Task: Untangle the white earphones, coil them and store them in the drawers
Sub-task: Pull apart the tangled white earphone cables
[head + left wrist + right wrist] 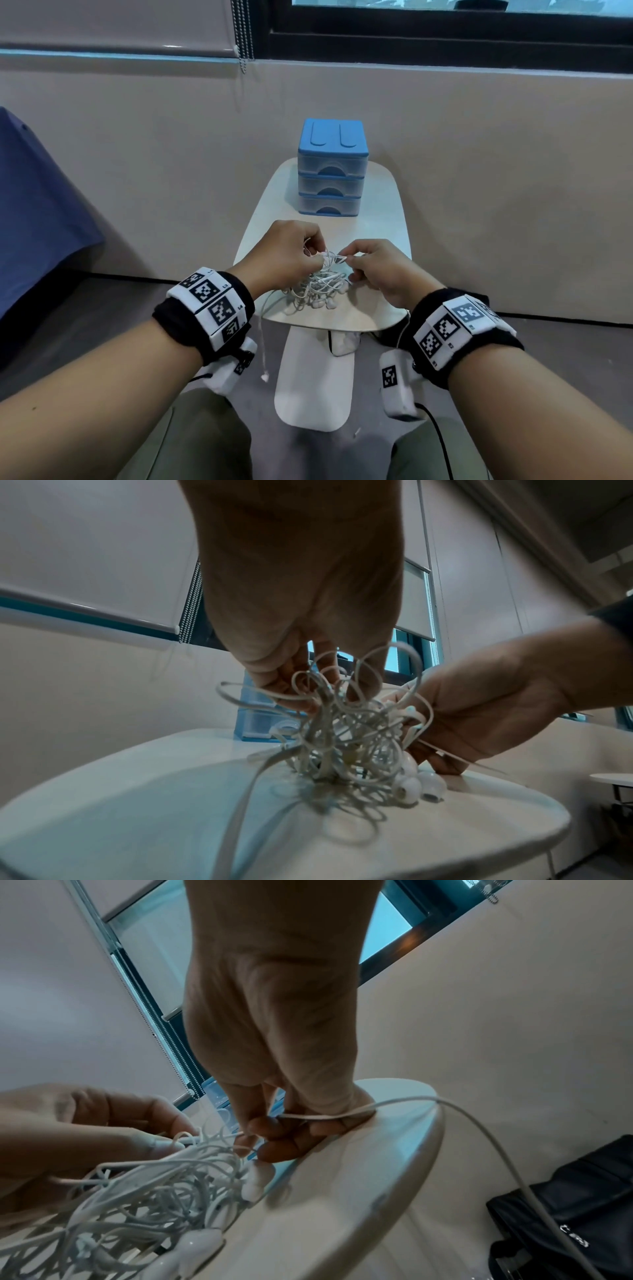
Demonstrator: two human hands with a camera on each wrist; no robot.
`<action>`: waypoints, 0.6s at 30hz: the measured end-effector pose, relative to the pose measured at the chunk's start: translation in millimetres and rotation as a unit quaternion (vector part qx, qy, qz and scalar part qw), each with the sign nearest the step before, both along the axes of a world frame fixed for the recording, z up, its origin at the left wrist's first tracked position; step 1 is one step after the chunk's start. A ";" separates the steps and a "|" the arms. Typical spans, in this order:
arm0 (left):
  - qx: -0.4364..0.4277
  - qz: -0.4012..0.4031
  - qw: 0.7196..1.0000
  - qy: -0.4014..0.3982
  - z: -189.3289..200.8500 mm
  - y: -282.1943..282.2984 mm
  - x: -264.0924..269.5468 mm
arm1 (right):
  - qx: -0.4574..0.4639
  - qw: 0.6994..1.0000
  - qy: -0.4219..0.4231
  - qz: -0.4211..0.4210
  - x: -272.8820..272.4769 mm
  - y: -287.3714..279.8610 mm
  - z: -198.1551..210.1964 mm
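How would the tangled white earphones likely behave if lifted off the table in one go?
Probably floppy: the earphones form limp loops, and one cable end droops over the table edge. They would likely rise as one clump, since strands cross densely between the left hand and right hand. Seemingly light; fingertip pinches hold them.

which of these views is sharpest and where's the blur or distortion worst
Head view is sharpest: the blue drawers and wrist markers are crisp, though the wall edge bows. Left wrist view is dim; the left hand is backlit and the earphones blur toward the lens. Right wrist view is tilted and soft, with the table rim stretched and the right hand washed out.
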State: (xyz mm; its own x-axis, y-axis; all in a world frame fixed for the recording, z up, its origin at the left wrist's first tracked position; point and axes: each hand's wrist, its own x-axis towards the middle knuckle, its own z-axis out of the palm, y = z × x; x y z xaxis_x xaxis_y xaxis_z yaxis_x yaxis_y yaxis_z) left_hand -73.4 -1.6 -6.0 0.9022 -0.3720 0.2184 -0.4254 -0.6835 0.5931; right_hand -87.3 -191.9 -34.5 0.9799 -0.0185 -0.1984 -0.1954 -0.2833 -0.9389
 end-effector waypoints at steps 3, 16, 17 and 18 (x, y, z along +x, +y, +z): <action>0.030 -0.002 1.000 0.007 -0.3 0.7 2.6 | 0.009 1.000 0.008 0.012 3.7 3.2 -3.0; 0.057 -0.005 0.997 0.056 18.7 -5.0 5.5 | 0.050 0.998 0.016 0.030 4.7 0.5 -3.8; 0.060 -0.004 0.997 0.055 18.1 -4.8 5.5 | 0.056 0.998 0.016 0.031 4.5 0.5 -3.8; 0.067 -0.006 0.996 0.053 17.2 -4.6 5.2 | 0.058 0.998 0.017 0.029 4.8 0.4 -4.2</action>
